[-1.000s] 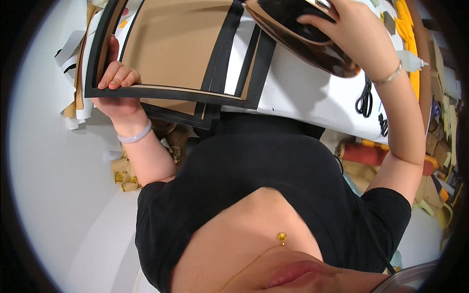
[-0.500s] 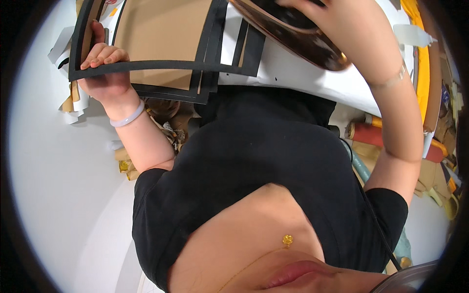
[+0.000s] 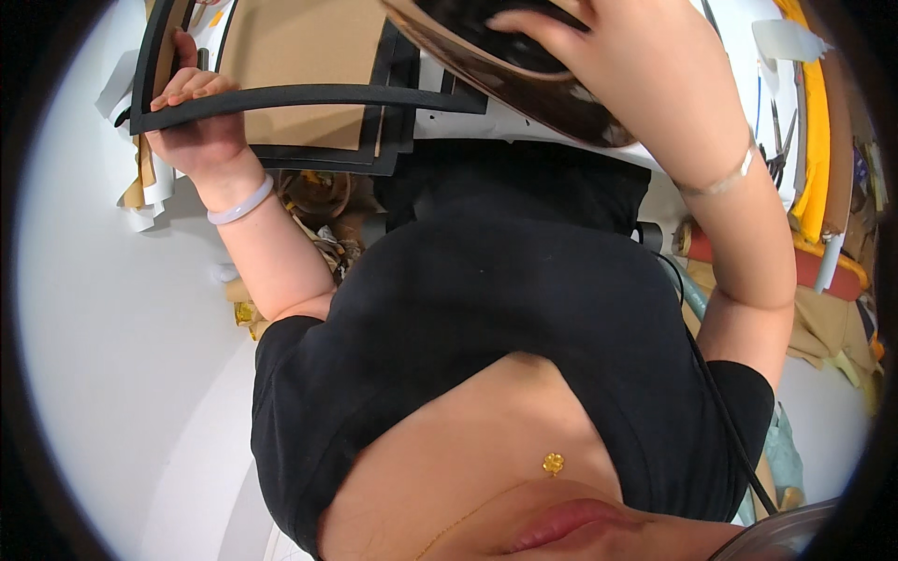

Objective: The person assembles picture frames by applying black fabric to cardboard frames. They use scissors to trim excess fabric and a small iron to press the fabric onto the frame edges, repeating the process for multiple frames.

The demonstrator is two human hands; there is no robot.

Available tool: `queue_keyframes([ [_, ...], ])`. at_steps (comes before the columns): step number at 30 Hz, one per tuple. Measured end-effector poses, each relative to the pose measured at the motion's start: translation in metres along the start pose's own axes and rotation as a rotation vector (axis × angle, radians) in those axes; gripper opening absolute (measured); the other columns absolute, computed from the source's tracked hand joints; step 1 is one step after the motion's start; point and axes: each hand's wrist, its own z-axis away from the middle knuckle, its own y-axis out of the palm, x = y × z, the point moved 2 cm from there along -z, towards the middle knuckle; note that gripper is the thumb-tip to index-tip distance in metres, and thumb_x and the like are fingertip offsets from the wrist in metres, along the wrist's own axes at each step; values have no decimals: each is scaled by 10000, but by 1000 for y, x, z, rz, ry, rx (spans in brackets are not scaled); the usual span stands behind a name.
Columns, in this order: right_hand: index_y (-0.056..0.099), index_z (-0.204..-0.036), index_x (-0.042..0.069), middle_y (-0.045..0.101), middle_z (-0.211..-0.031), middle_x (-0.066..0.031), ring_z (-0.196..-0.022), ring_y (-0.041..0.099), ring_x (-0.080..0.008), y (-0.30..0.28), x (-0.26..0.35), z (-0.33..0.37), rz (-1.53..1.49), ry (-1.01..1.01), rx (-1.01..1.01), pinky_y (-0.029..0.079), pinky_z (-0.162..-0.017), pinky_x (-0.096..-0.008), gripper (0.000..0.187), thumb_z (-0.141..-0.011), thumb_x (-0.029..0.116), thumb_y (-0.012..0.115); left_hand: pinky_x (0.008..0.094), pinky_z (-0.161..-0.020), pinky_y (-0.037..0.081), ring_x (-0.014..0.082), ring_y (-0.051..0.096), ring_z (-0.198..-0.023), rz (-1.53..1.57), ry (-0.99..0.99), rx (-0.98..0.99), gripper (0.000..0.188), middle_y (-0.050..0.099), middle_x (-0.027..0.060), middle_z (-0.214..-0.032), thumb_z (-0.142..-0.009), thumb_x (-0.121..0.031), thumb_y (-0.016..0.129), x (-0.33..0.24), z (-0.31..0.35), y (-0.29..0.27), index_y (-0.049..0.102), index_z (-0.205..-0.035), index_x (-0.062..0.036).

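My left hand (image 3: 199, 122) has its fingers curled over the near left corner of a thin black rectangular frame (image 3: 327, 96), which is raised and tilted. Behind and below that frame lie tan board sheets (image 3: 304, 51) with black borders, stacked with their edges offset. My right hand (image 3: 561, 37) grips a glossy dark brown object (image 3: 524, 93) with a curved outer edge and a black inner part; its kind is not clear. The top of the picture cuts off some fingers of that hand and part of the object. The brown object is over the white worktop, right of the frame.
The white worktop (image 3: 458, 128) reaches my waist. At right are a translucent white bottle (image 3: 786, 41), dark scissors (image 3: 778, 140) and a yellow roll (image 3: 816, 159). A red roll (image 3: 847, 273) and scraps lie lower right. A clear round container (image 3: 316, 192) stands beneath my left forearm.
The brown object and my right hand have moved left. The frame in my left hand has tipped, its near bar now higher in view. The scissors have come into sight.
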Motion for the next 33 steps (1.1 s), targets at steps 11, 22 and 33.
queue_keyframes([
  [11, 586, -958, 17, 681, -757, -170, -735, 696, -367, -19, 0, 34, 100, 69, 118, 559, -676, -403, 396, -868, 341, 795, 261, -734, 562, 98, 680, -665, -168, 146, -70, 595, 681, -71, -697, -979, -221, 548, 18, 0, 42, 388, -1384, 185],
  [22, 583, -958, 35, 671, -738, -165, -728, 688, -368, -20, 5, 7, 136, -194, 167, 553, -672, -423, 316, -917, 313, 728, 270, -813, 521, 96, 688, -800, -307, 106, 22, 687, 714, -54, -804, -954, -268, 566, 33, 2, 89, 361, -1473, 132],
  [33, 600, -988, 27, 673, -745, -181, -779, 695, -389, 1, -12, -27, -72, -448, 232, 548, -683, -448, 323, -926, 326, 706, 433, -863, 495, 252, 637, -931, -386, 20, 175, 655, 628, 65, -961, -965, -330, 394, 60, -4, 136, 449, -1442, 115],
])
